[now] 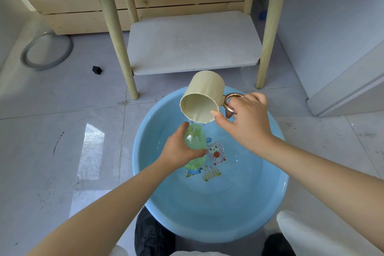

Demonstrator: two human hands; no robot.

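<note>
Tiled floor (62,100) carries a blue basin (207,233). Above it, the left hand (178,149) wraps its grip round a green bottle (195,139), and the right hand (247,118) curls its grip on a tilted cream mug (204,93) by the handle. Tilting faster could send water past the narrow neck and make the bottle slippery.

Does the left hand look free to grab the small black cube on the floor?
Probably not: the left hand grips the translucent green bottle; otherwise open floor leads to the small black cube.
</note>
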